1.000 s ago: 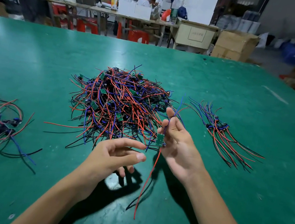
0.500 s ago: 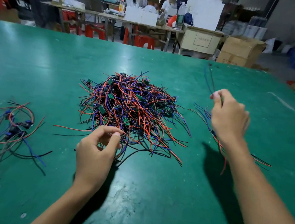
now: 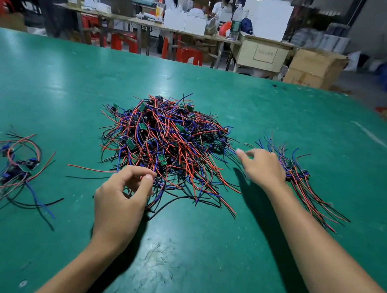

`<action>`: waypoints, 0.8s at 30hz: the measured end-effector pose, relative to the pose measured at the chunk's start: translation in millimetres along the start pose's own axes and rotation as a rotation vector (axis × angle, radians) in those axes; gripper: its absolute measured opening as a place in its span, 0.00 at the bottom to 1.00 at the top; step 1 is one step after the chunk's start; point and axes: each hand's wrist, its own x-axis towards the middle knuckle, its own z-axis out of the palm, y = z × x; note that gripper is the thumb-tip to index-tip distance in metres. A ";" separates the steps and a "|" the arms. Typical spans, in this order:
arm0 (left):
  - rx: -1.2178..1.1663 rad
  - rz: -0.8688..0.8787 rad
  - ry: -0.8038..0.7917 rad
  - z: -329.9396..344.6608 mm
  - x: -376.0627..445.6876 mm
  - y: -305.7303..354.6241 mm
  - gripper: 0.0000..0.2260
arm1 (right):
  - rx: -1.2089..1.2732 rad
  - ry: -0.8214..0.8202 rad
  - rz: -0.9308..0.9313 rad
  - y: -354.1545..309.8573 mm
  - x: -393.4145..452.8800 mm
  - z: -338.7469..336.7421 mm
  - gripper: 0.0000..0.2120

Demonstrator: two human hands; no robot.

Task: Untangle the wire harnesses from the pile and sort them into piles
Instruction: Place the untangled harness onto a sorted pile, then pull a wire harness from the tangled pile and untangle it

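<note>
A tangled pile of wire harnesses (image 3: 167,144), red, blue and black with small green boards, lies mid-table. A sorted bundle (image 3: 309,187) lies fanned out to its right. A smaller loose group (image 3: 10,165) sits at the left. My left hand (image 3: 123,201) is at the pile's near edge, thumb and forefinger pinching wires there. My right hand (image 3: 263,169) hovers between the pile and the right bundle, fingers loosely spread, holding nothing, and hides part of that bundle.
The green table (image 3: 192,262) stretches wide in front of me. Beyond its far edge stand workbenches with people (image 3: 174,1), red stools (image 3: 188,55) and cardboard boxes (image 3: 312,66).
My right hand carried a harness to the right bundle, let it go and now moves back toward the pile. My left hand reached to the pile's near edge and pinched wires.
</note>
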 end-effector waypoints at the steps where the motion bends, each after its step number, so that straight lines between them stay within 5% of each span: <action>1: 0.002 0.004 -0.003 0.1 -0.4 -0.1 0.06 | 0.021 0.019 0.007 -5.9 -4.1 6.2 0.20; 7: 0.019 0.033 -0.015 0.1 -1.5 -0.2 0.05 | 0.239 0.302 0.027 -15.2 -32.4 22.8 0.12; 11: 0.075 0.096 -0.050 2.7 -5.2 -0.9 0.04 | 0.459 0.485 -0.155 -23.9 -67.8 22.3 0.09; 18: 0.393 0.556 -0.087 13.1 14.7 21.9 0.15 | 0.577 0.734 -0.605 -46.2 -95.3 10.7 0.07; 21: 0.493 0.544 -0.275 26.9 37.2 41.2 0.25 | 0.555 0.800 -0.701 -43.7 -93.7 -0.3 0.07; 24: 0.433 0.408 -0.530 42.9 54.1 51.7 0.22 | 0.684 0.851 -0.642 -41.3 -96.8 -10.1 0.06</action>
